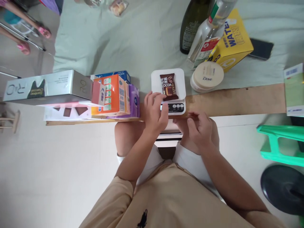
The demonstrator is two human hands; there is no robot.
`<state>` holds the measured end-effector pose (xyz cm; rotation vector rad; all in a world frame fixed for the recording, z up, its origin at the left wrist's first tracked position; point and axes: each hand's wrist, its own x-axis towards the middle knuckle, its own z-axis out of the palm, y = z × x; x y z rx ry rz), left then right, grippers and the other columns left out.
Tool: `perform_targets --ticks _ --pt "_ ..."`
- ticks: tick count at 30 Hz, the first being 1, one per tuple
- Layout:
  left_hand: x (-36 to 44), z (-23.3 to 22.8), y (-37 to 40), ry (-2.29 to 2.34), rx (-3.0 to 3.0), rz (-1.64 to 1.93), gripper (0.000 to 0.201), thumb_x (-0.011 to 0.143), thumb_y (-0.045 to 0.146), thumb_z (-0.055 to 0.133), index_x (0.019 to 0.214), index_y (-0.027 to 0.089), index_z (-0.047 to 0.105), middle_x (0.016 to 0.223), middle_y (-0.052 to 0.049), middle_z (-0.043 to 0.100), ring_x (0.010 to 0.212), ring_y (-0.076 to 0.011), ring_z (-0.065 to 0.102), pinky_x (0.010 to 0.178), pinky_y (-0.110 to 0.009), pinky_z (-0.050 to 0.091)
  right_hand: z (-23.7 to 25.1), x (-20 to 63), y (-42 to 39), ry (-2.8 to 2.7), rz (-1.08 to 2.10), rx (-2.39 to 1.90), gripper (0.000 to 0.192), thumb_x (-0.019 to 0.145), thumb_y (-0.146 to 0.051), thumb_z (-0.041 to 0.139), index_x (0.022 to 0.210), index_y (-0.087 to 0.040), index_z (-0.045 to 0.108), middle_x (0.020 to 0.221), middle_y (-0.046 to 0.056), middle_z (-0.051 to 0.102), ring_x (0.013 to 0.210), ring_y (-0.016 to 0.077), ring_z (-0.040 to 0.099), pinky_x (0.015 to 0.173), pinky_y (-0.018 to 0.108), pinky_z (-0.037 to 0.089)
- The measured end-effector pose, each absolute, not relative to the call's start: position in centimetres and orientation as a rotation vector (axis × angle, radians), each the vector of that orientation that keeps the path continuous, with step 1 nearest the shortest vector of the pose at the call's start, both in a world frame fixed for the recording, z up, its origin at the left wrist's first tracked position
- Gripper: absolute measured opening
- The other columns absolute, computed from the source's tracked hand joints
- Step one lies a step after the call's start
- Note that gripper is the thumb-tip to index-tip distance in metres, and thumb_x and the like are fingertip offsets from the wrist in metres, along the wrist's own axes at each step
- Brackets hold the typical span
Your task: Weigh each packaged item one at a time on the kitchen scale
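Head view: your COCOA bar (168, 86) lies on the white scale (155, 76) at the counter (237, 101) edge. Your left hand (155, 110), empty, fingers loosely spread, touches the scale's front; your right hand (200, 128) hovers half-curled, empty. A Dove jar (209, 77) sits just right.

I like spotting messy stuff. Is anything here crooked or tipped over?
A little. The cocoa snack packet lies slightly askew on the white scale. The yellow box sits tilted against the bottles. Nothing looks spilled or broken.
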<state>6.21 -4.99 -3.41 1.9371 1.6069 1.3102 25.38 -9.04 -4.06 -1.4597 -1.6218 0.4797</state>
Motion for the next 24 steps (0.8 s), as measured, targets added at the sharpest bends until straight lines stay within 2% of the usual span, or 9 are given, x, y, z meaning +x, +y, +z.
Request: perform_targets --ticks 3,6,9,12,14,16,20,24 --pt "6.2 -3.8 -4.0 1.634 2.025 1.242 0.06 0.11 0.06 0.027 0.127 0.02 0.067 0.127 -0.014 0.07 0.133 -0.0286 0.06 0.132 -0.056 0.034 -3.1 23.8 -6.5 -1.712 0.392 -1.429 0.028 0.093 -0.031 0.056 0.118 -0.025 0.068 0.114 0.009 0.077 0.109 0.0251 0.072 0.102 0.048 0.061" --pt "6.3 -4.2 -3.7 1.565 2.061 1.228 0.06 0.11 0.057 0.026 0.133 0.018 0.065 0.135 -0.015 0.07 0.14 -0.0284 0.059 0.136 -0.056 0.029 -2.6 22.0 -4.4 -1.78 0.306 -1.485 0.041 0.09 -0.034 0.057 0.129 -0.025 0.066 0.138 0.011 0.073 0.14 0.0342 0.06 0.125 0.066 0.043" --pt "6.4 -4.5 -3.7 1.547 2.057 1.212 0.063 0.11 0.057 0.025 0.136 0.016 0.065 0.144 -0.017 0.068 0.148 -0.0307 0.054 0.137 -0.057 0.028 -2.5 20.6 -3.4 -1.846 0.346 -1.575 0.053 0.089 -0.041 0.06 0.139 -0.024 0.063 0.15 0.012 0.067 0.157 0.0437 0.042 0.13 0.079 0.024" --pt "6.5 -4.6 -4.0 1.545 2.052 1.178 0.064 0.11 0.056 0.026 0.139 0.013 0.064 0.149 -0.018 0.066 0.155 -0.0337 0.049 0.135 -0.058 0.031 -2.7 20.0 -3.2 -1.9 0.41 -1.552 0.054 0.089 -0.041 0.059 0.141 -0.026 0.061 0.146 0.01 0.07 0.157 0.046 0.042 0.13 0.084 0.018" --pt "6.5 -4.7 -4.2 1.535 2.041 1.154 0.063 0.109 0.055 0.027 0.141 0.014 0.063 0.152 -0.019 0.063 0.157 -0.0343 0.046 0.134 -0.059 0.032 -2.9 19.9 -3.2 -1.89 0.425 -1.544 0.048 0.091 -0.039 0.058 0.138 -0.03 0.062 0.144 0.008 0.071 0.154 0.045 0.047 0.128 0.085 0.02" --pt "6.5 -4.6 -4.5 1.517 2.023 1.15 0.061 0.109 0.054 0.028 0.142 0.015 0.062 0.154 -0.019 0.061 0.158 -0.0345 0.044 0.134 -0.06 0.032 -2.9 19.9 -3.2 -1.845 0.447 -1.536 0.042 0.093 -0.038 0.057 0.135 -0.032 0.063 0.143 0.009 0.07 0.149 0.0415 0.053 0.126 0.081 0.031" --pt "6.5 -4.2 -5.3 1.483 1.972 1.201 0.064 0.109 0.056 0.026 0.146 0.012 0.056 0.159 -0.024 0.054 0.158 -0.0353 0.043 0.132 -0.058 0.036 -2.3 19.3 -3.3 -1.77 0.57 -1.472 0.038 0.099 -0.038 0.056 0.136 -0.032 0.062 0.139 0.011 0.071 0.131 0.0309 0.067 0.115 0.06 0.055" --pt "6.3 -4.0 -5.4 1.429 1.914 1.246 0.067 0.11 0.059 0.02 0.147 0.013 0.052 0.16 -0.024 0.052 0.155 -0.0316 0.048 0.128 -0.052 0.043 -1.2 17.9 -3.0 -1.614 0.698 -1.432 0.03 0.098 -0.037 0.057 0.123 -0.028 0.07 0.134 0.01 0.072 0.114 0.0224 0.074 0.098 0.043 0.065"
